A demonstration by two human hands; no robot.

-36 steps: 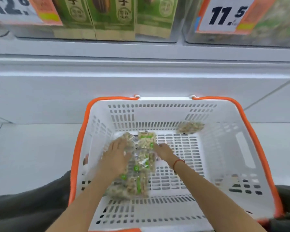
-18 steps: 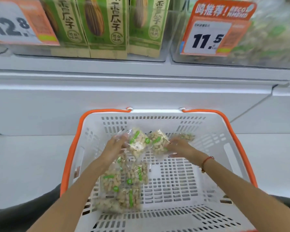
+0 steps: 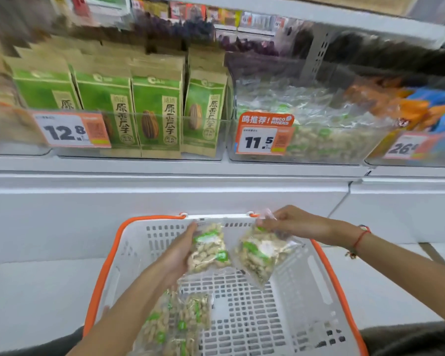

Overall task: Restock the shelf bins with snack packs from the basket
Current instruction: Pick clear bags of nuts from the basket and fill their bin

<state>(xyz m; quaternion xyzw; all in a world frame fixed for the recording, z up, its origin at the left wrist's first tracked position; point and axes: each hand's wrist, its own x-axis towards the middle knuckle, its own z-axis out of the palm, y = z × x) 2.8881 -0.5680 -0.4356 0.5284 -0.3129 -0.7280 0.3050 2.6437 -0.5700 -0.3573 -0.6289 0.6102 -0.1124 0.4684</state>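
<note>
Shelf bins (image 3: 306,140) beyond white basket (image 3: 316,283); left hand (image 3: 176,255) fingers curled gripping one snack pack (image 3: 208,250); right hand (image 3: 290,222) fingers pinching another pack's (image 3: 262,253) top corner.

White shelf (image 3: 165,167) runs across the upper part of the view, a row of clear bins standing directly on it. Landmark: the clear bin (image 3: 344,150) with the orange 11.5 price tag (image 3: 263,136); it holds clear packs of pale nuts with green labels. Immediately left of it, a bin (image 3: 203,152) of upright green-and-kraft seed bags, tagged 12.8 (image 3: 71,131). Right of the landmark, a bin (image 3: 421,160) of orange and blue packets, its tag blurred, beginning 26. Below the landmark, a white ledge (image 3: 36,291), on which a white basket (image 3: 319,291) with an orange rim appears to rest.
</note>
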